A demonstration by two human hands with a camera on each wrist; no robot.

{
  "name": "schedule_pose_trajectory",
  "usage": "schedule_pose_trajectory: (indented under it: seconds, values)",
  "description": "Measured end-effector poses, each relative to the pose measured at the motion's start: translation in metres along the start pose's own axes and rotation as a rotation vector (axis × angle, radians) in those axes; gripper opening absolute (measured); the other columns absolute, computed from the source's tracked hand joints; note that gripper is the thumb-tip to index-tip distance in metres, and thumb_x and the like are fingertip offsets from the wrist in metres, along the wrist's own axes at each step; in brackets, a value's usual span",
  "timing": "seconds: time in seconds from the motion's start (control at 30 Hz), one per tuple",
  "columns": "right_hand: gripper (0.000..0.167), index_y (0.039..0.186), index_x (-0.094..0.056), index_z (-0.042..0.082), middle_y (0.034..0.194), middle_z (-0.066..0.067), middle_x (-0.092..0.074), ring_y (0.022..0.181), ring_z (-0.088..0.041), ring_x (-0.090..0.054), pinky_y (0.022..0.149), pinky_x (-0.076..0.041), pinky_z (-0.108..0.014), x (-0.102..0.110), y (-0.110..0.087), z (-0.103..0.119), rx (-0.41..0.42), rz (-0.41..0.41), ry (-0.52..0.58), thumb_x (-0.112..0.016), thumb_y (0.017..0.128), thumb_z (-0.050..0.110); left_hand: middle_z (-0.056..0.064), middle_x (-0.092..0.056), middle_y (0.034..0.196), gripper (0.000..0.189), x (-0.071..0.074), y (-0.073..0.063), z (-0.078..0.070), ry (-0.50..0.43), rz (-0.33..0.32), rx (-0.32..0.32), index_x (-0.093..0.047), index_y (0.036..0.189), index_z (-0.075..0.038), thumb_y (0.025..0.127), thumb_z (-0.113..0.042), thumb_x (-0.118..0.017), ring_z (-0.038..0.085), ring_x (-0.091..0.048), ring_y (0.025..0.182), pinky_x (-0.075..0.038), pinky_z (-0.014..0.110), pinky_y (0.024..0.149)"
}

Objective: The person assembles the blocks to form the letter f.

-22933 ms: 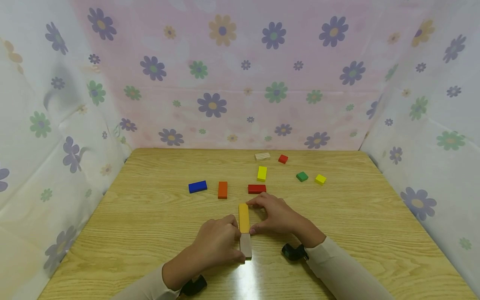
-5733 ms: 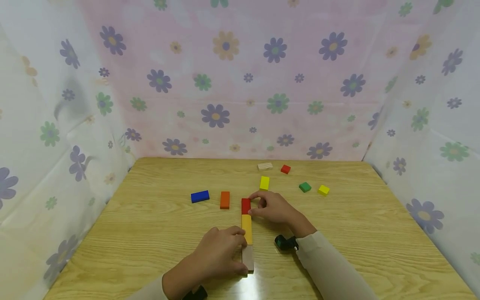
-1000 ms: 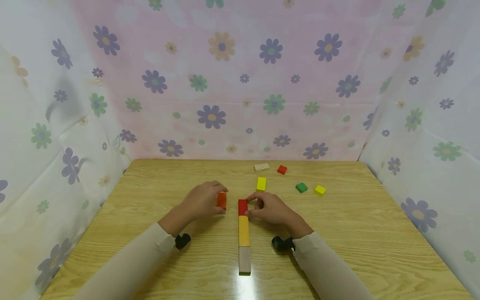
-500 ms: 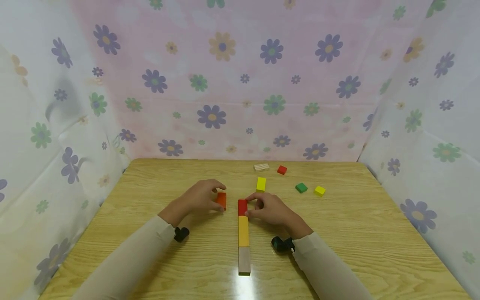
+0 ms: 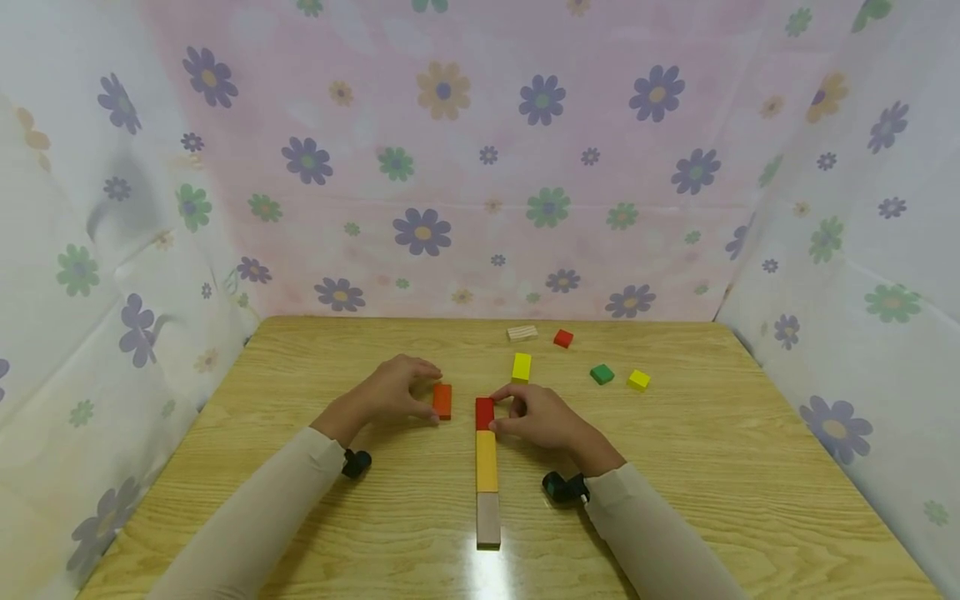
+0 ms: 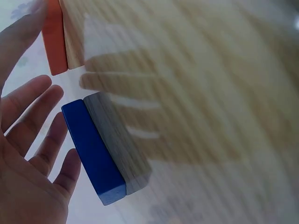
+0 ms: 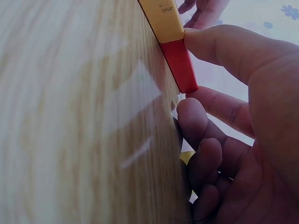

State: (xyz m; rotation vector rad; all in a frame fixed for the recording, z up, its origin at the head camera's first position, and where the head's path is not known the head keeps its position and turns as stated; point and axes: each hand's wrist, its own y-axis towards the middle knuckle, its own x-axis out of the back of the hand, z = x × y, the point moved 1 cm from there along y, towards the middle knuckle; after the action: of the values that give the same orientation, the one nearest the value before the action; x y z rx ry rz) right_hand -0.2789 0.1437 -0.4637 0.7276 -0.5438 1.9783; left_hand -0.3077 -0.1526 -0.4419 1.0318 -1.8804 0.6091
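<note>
My right hand (image 5: 551,423) pinches the red block (image 5: 485,413) between thumb and index finger, its other fingers curled beneath the palm. That block lies end to end with an amber block (image 5: 487,461) and a bare wooden block (image 5: 488,518), forming a straight row toward me. To the left, my left hand (image 5: 386,390) is spread loosely beside an orange block (image 5: 442,402), thumb and index finger just off its left side. Under that hand lies a blue block (image 6: 96,151), which the hand hides in the head view; the left wrist view shows it near the smaller fingers.
Behind the row is a bright yellow block (image 5: 522,367). Farther back lie a striped wooden block (image 5: 522,333) and a small red block (image 5: 563,338). Small green (image 5: 602,374) and yellow (image 5: 639,380) blocks lie at the right. Flowered cloth (image 5: 487,167) surrounds the wooden table (image 5: 600,533).
The red block, earlier lying crosswise, now continues the row's far end. My left hand went from the row to the orange block, then drew back left off it. The right hand stays put.
</note>
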Motion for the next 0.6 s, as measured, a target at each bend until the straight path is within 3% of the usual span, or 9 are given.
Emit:
schedule_pose_trajectory:
  seconds: [0.23, 0.6]
  values:
    - [0.044, 0.130, -0.068, 0.024, 0.085, 0.001, -0.063, 0.074, -0.018, -0.057, 0.065, -0.049, -0.032, 0.0001, 0.0006, 0.0001, -0.005, -0.001, -0.003, -0.080, 0.091, 0.039, 0.005, -0.064, 0.143, 0.068, 0.0013, -0.0002, -0.0002, 0.014, 0.008, -0.029, -0.070, 0.135, -0.011, 0.078, -0.042, -0.091, 0.033, -0.051, 0.140, -0.039, 0.052, 0.118]
    - [0.044, 0.130, -0.068, 0.023, 0.084, 0.000, -0.064, 0.074, -0.018, -0.057, 0.066, -0.049, -0.031, 0.0009, -0.0009, 0.0032, -0.009, 0.003, 0.006, -0.081, 0.091, 0.037, 0.003, -0.065, 0.141, 0.064, -0.0008, 0.0014, 0.0011, 0.010, 0.015, -0.016, -0.072, 0.132, -0.015, 0.077, -0.043, -0.092, 0.031, -0.052, 0.139, -0.040, 0.050, 0.117]
